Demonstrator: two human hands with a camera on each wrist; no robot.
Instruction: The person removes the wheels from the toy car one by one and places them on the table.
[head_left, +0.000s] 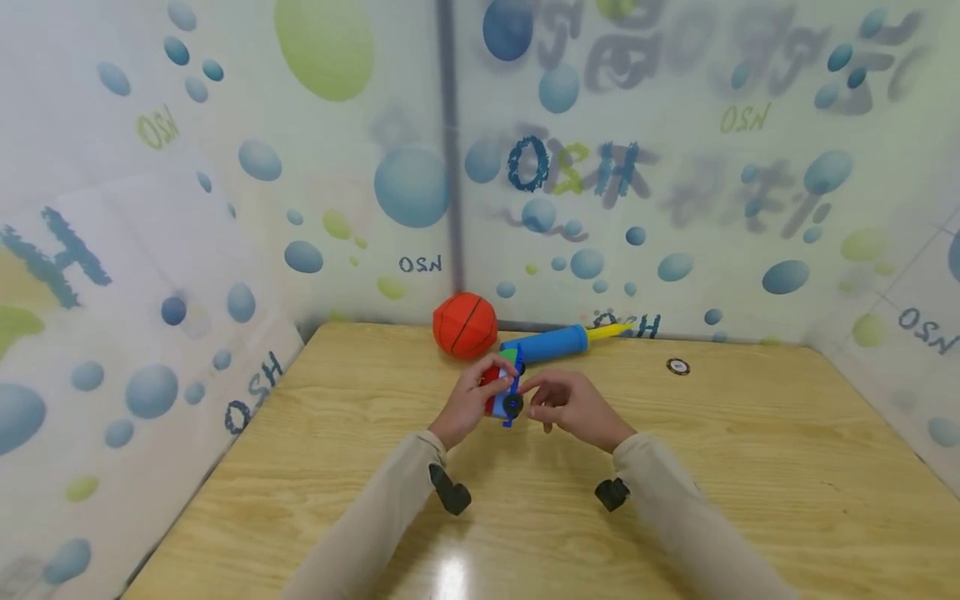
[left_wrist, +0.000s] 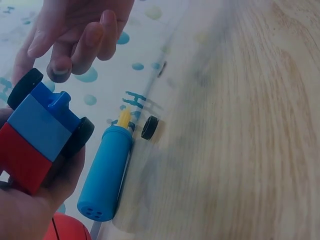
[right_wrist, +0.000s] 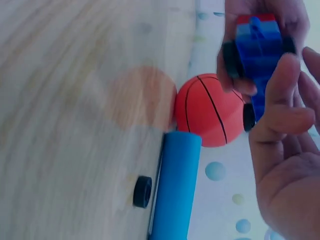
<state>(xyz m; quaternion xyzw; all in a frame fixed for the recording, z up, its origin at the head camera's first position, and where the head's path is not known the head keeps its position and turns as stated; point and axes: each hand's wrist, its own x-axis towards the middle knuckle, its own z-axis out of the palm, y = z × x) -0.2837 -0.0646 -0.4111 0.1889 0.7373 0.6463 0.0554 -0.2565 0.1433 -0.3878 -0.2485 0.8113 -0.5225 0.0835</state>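
left hand (head_left: 467,406): grips toy block car (head_left: 504,390), red and blue, black wheels
right hand (head_left: 573,406): fingers loosely curled, holding nothing, just beside car
behind: orange ball (head_left: 465,325), blue pump (head_left: 546,344)

This is looking like a staged recording booth rather than a home: a wooden table (head_left: 315,467) is sitting inside white partition walls (head_left: 225,208) printed with blue and green bubbles, with toys, an orange ball (head_left: 465,325) and a blue pump (head_left: 551,343), lying at 12 o'clock.
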